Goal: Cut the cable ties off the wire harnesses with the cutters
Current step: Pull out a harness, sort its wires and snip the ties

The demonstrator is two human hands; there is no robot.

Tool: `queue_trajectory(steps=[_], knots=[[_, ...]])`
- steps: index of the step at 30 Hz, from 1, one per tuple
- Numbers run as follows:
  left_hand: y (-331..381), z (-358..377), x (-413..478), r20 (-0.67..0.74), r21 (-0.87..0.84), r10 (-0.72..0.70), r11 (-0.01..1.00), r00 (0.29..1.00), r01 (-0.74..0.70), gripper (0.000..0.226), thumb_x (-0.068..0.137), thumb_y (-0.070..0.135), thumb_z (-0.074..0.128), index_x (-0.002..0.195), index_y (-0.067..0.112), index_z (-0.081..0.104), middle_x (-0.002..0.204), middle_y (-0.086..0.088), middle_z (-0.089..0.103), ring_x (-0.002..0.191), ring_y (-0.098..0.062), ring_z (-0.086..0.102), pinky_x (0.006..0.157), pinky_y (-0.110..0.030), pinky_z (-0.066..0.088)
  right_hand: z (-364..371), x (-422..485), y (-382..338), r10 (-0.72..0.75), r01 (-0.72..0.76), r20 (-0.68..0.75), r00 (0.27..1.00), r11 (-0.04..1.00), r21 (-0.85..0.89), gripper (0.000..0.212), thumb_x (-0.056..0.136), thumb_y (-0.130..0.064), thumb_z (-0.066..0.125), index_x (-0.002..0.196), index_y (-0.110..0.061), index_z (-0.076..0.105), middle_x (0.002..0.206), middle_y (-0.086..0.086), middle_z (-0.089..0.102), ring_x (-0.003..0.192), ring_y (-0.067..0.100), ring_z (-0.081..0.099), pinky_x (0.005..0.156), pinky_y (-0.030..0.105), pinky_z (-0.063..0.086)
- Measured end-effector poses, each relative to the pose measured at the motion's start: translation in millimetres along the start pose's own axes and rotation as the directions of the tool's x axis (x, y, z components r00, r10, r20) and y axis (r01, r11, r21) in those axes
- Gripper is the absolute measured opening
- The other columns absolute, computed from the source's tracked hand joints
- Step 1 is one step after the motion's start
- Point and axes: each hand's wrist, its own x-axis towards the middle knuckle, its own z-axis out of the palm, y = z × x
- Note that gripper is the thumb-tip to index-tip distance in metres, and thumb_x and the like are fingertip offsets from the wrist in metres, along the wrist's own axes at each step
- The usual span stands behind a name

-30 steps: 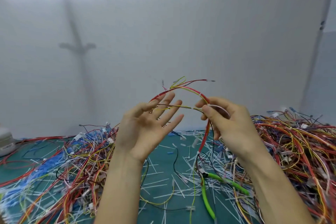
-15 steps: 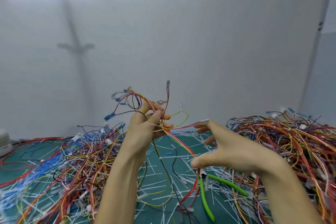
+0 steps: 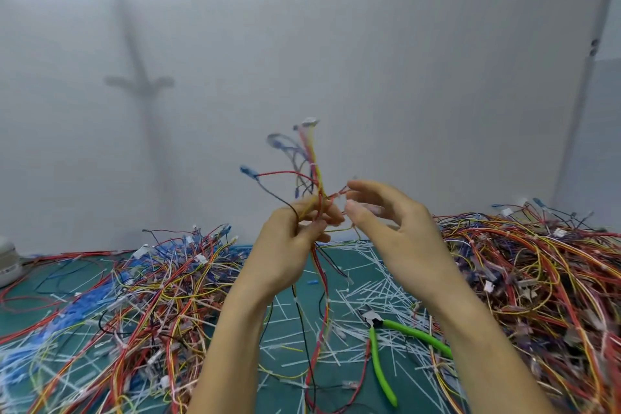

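Risen since half a second ago, the right hand (image 3: 396, 228) hovers, fingers loosely parted, beside the multicoloured wire harness (image 3: 316, 171) gripped upright by the left hand (image 3: 289, 245); no cutting yet. Green-handled cutters (image 3: 378, 363) lie on the green cutting mat (image 3: 342, 255) among white tie offcuts (image 3: 369, 282), before a plain white wall (image 3: 403, 60).

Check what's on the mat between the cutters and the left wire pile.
Head view: scattered white tie offcuts and the held harness's dangling wires.
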Motion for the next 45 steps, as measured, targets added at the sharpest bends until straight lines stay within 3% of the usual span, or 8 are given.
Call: queue_trajectory(steps=[5,10,13,16,21,26,32,45], knots=[[4,9,-1,0.113,0.282,0.041,0.957,0.993,-0.071,0.033,0.096,0.004,0.053,0.109,0.030,0.070,0.099,0.015,0.074,0.092,0.002,0.066,0.088,-0.021,0.051,4,-2,0,-0.010,0.010,-0.046,0.999,1.000,0.008,0.014,0.089,-0.039,0.069,0.096,-0.028,0.074,0.087,-0.012,0.075,0.084,0.006,0.070,0.078,0.032,0.055],[5,11,-1,0.210,0.277,-0.015,0.960,0.978,-0.045,0.030,0.094,0.009,0.062,0.116,0.028,0.072,0.110,0.014,0.073,0.105,0.000,0.066,0.095,-0.022,0.050,2,-1,4,-0.006,0.011,-0.148,0.989,0.999,0.032,0.007,0.085,-0.023,0.074,0.079,-0.027,0.076,0.072,-0.010,0.073,0.063,-0.002,0.063,0.060,0.011,0.046],[5,0,-4,0.243,0.134,-0.125,0.986,0.962,0.095,0.027,0.087,0.022,0.073,0.114,0.027,0.070,0.109,0.012,0.073,0.099,-0.005,0.069,0.087,-0.019,0.054,-1,-1,2,0.013,-0.001,-0.121,0.993,0.995,0.099,0.016,0.087,-0.016,0.072,0.081,-0.029,0.077,0.076,-0.010,0.075,0.072,0.003,0.069,0.067,0.014,0.052],[8,-13,-7,0.023,0.022,-0.159,0.987,0.987,0.158,0.027,0.079,0.033,0.081,0.098,0.019,0.068,0.095,0.004,0.074,0.091,-0.014,0.071,0.084,-0.028,0.056,-3,-2,-4,0.028,-0.013,-0.075,0.997,0.980,0.197,0.021,0.092,-0.010,0.065,0.086,-0.028,0.075,0.078,-0.009,0.077,0.073,-0.001,0.070,0.065,0.008,0.048],[17,-17,-6,-0.098,-0.273,-0.159,0.954,0.982,0.127,0.051,0.064,0.017,0.073,0.112,0.017,0.058,0.112,0.002,0.070,0.106,-0.011,0.067,0.085,-0.023,0.053,-5,-3,-10,0.091,-0.087,-0.004,0.996,0.963,0.256,0.022,0.097,-0.012,0.058,0.090,-0.025,0.075,0.084,-0.008,0.077,0.070,-0.007,0.063,0.062,0.012,0.048],[23,-26,-10,0.042,-0.777,-0.164,0.614,0.985,0.135,0.063,0.068,0.021,0.065,0.129,0.007,0.057,0.131,-0.014,0.063,0.121,-0.032,0.061,0.105,-0.050,0.041,-9,-3,-14,0.148,-0.138,-0.003,0.989,0.928,0.346,0.028,0.097,-0.010,0.057,0.085,-0.023,0.079,0.086,-0.001,0.077,0.072,0.001,0.062,0.068,0.024,0.044],[20,-23,-7,-0.260,-0.508,-0.256,0.856,0.931,0.094,0.010,0.092,0.024,0.063,0.091,0.016,0.069,0.091,-0.008,0.076,0.072,-0.019,0.074,0.069,-0.028,0.059,-15,-3,-14,0.171,-0.160,0.008,0.985,0.906,0.391,0.029,0.098,-0.009,0.054,0.085,-0.020,0.079,0.076,-0.002,0.073,0.073,0.006,0.062,0.064,0.023,0.047],[27,-15,-1,-0.318,-0.739,-0.276,0.671,0.907,-0.054,0.026,0.091,0.030,0.060,0.093,0.004,0.064,0.082,-0.010,0.076,0.067,-0.015,0.073,0.064,-0.023,0.058,-14,-3,-14,0.153,-0.142,0.006,0.988,0.896,0.420,0.020,0.090,-0.014,0.064,0.081,-0.021,0.080,0.084,0.005,0.077,0.077,0.008,0.068,0.063,0.020,0.055]])
